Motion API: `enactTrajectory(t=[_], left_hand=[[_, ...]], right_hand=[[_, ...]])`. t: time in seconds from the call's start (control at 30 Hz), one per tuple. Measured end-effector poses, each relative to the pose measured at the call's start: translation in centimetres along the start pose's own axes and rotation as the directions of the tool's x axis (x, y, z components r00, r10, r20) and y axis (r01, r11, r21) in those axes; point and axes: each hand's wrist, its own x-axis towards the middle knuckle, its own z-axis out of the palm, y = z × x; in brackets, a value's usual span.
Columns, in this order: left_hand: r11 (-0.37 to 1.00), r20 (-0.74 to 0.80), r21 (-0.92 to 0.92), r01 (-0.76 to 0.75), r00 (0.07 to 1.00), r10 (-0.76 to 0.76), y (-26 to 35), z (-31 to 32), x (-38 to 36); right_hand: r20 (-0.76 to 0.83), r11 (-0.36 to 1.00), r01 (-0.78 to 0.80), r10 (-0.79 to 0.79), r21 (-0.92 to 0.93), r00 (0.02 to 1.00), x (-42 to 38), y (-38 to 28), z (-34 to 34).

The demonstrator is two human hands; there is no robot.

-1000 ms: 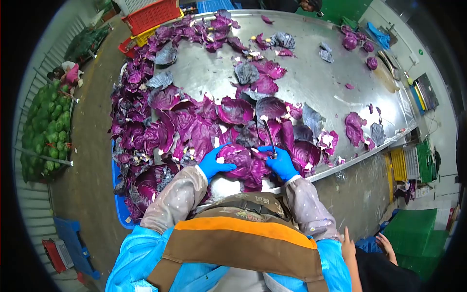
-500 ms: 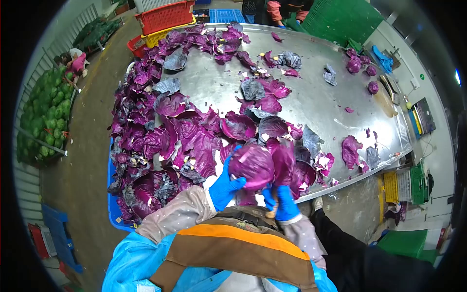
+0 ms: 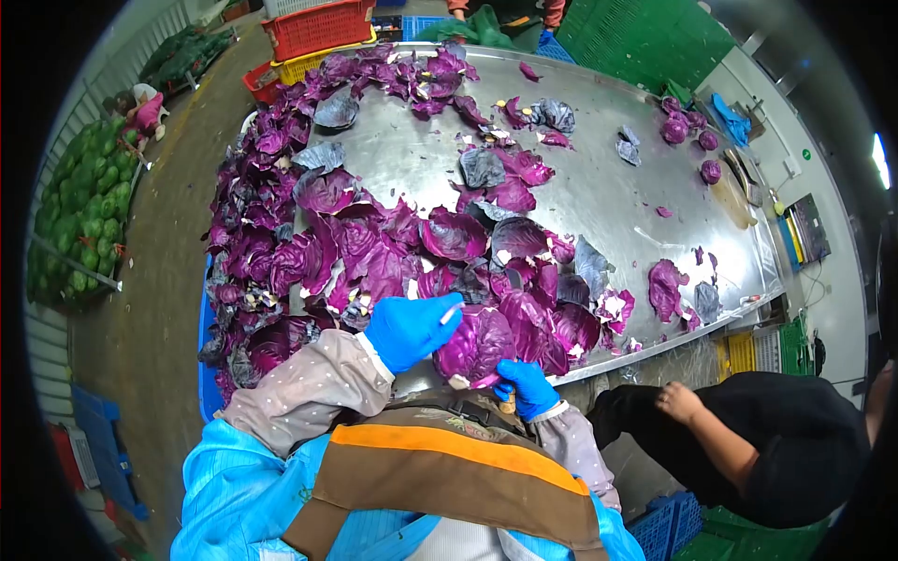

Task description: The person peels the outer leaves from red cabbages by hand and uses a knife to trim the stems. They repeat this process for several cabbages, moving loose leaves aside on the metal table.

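A red cabbage head (image 3: 475, 344) is in front of my body, at the near edge of the metal table. My left hand (image 3: 409, 334), in a blue glove, is closed at the cabbage's upper left side, with a pale sliver at its thumb; its grip is partly hidden. My right hand (image 3: 529, 387), also gloved in blue, touches the cabbage's lower right side. It is wrapped around a tool with a wooden handle (image 3: 507, 404), whose working end is hidden. Loose purple leaves (image 3: 533, 327) lie just beyond the cabbage.
Leaves heap up along the left of the metal table (image 3: 599, 220), above a blue bin (image 3: 208, 374). Several small cabbages (image 3: 675, 129) sit at the far right. A person in black (image 3: 795, 449) is close on my right. Red and yellow crates (image 3: 320, 35) stand at the far left.
My left hand has shifted from the cabbage's side to its upper left and closed. The cabbage has turned and come slightly nearer. A person in black has moved in on my right.
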Motion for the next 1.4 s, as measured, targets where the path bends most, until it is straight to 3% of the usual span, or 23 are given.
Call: enactTrajectory(t=[0.03,0.13,0.17,0.27,0.33,0.37,0.4,0.47,0.53,0.6,0.67,0.73,0.8,0.83,1.0,1.07,1.17,1.27,1.33,1.37,1.4], left_hand=[[0.988,-0.260,-0.144,-0.047,0.965,0.008,-1.4,2.2,-0.3],[0.900,-0.459,-0.435,0.024,0.854,-0.245,-2.8,5.4,0.7],[0.792,-0.311,-0.574,0.207,0.840,-0.445,-3.3,5.3,0.8],[0.846,-0.417,-0.452,0.282,0.772,-0.480,-6.3,6.4,1.1],[0.830,-0.539,-0.483,0.277,0.654,-0.532,-12.1,8.0,1.2],[0.750,-0.236,-0.285,0.597,0.715,-0.658,-13.9,6.2,0.6],[0.827,-0.257,-0.286,0.484,0.793,-0.552,-13.3,5.4,0.5],[0.930,-0.284,-0.280,0.238,0.905,-0.317,-11.2,3.4,-0.7],[0.824,-0.147,-0.558,0.102,0.965,-0.219,-6.1,0.9,0.0],[0.686,0.142,-0.719,0.111,0.990,-0.012,-1.4,-1.6,0.0],[0.873,0.289,-0.480,0.080,0.955,0.071,0.8,-1.8,-0.6],[0.951,0.411,-0.306,0.040,0.907,0.094,0.6,-1.5,-0.4],[0.968,0.526,-0.239,0.069,0.848,0.069,0.5,-2.4,0.3],[0.958,0.406,-0.282,-0.053,0.898,0.170,-0.4,-1.7,-0.1],[0.990,0.361,-0.090,-0.108,0.923,0.134,0.0,-1.6,-0.9],[0.985,0.269,0.048,-0.168,0.952,0.149,-0.2,-0.5,-1.6],[0.979,0.055,0.000,-0.205,0.977,0.205,-0.8,0.5,-1.6],[0.909,0.127,-0.362,0.208,0.977,-0.173,-0.6,-0.3,-0.8],[0.696,-0.004,-0.672,0.253,0.939,-0.345,-1.8,0.9,-0.6],[0.592,-0.032,-0.768,0.243,0.909,-0.415,-3.7,2.2,-0.7],[0.479,-0.046,-0.850,0.222,0.873,-0.486,-5.8,3.5,-0.9]], right_hand=[[-0.006,1.000,-0.011,0.011,-0.029,1.000,0.4,0.2,-0.4],[-0.005,0.999,-0.026,0.026,0.039,1.000,0.4,0.6,-1.1],[0.001,0.996,-0.027,0.027,0.084,1.000,0.4,0.5,-1.2],[-0.049,0.994,0.074,-0.079,-0.083,0.996,0.2,-0.9,-1.7],[0.030,0.990,0.045,-0.041,-0.133,0.999,0.2,-1.3,-3.5],[0.101,0.985,0.023,-0.006,-0.169,0.995,-0.6,-1.8,-4.6],[0.174,0.977,0.011,0.027,-0.212,0.984,-1.0,-2.5,-5.1],[0.317,0.940,0.214,-0.125,-0.265,0.940,-1.8,-5.5,-1.7],[0.394,0.882,0.338,-0.197,-0.329,0.898,-1.4,-6.5,-0.6],[0.422,0.807,0.392,-0.198,-0.443,0.885,-0.2,-6.6,-1.1],[0.382,0.785,0.364,-0.177,-0.501,0.907,0.4,-6.6,-1.0],[0.215,0.897,0.060,0.040,-0.439,0.976,-0.4,-6.8,-0.4],[0.251,0.899,0.121,-0.012,-0.420,0.968,-0.2,-6.0,-0.6],[0.262,0.902,0.128,-0.017,-0.412,0.965,0.2,-5.4,-1.1],[0.208,0.946,0.082,-0.016,-0.315,0.978,-0.6,-5.4,0.5],[0.189,0.924,0.107,-0.038,-0.368,0.981,-1.1,-5.8,1.1],[0.179,0.880,0.098,-0.015,-0.465,0.984,-1.1,-5.9,0.8],[0.244,0.855,0.152,-0.031,-0.495,0.969,-0.8,-5.6,-0.5],[0.289,0.857,0.320,-0.213,-0.404,0.934,-1.2,-4.7,0.0],[0.412,0.887,0.316,-0.163,-0.338,0.897,-0.5,-4.9,0.5],[0.425,0.879,0.348,-0.193,-0.327,0.884,-0.4,-4.8,1.3]])
